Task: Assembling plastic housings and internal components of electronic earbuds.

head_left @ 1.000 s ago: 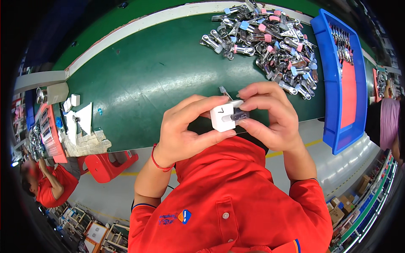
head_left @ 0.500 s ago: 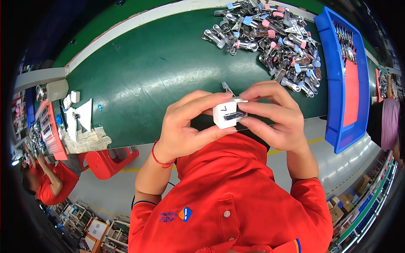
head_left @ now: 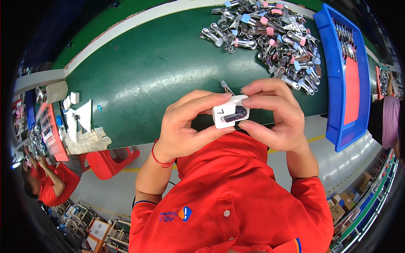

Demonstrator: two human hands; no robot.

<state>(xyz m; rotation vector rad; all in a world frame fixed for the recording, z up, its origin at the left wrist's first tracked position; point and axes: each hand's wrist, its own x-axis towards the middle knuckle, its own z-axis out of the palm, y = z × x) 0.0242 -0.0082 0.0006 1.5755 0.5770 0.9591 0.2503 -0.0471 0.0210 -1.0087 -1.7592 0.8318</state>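
Note:
A small white block (head_left: 220,119) with a handwritten mark is held in front of me, above the table's near edge. My left hand (head_left: 185,120) pinches its left side, fingers on top and thumb below. A dark, shiny clip-like piece (head_left: 235,114) sits in the block's near face; its exact kind is hard to tell. My right hand (head_left: 274,114) is curled around the right side, fingertips at the upper edge and thumb at the lower corner. Just beyond the block lies a single metal clip (head_left: 226,87), partly hidden by it.
A large heap of metal clips (head_left: 270,38) with pink and blue tips covers the far right of the green table (head_left: 139,80). Beside it stands a blue tray (head_left: 335,92) with rows of clips. White blocks and cardboard (head_left: 90,141) lie left, above a red stool (head_left: 107,164). Another person (head_left: 57,181) sits far left.
The white block has tilted so that more of its near face and the dark piece show. My right fingers and thumb have spread from the dark piece toward the block's edges.

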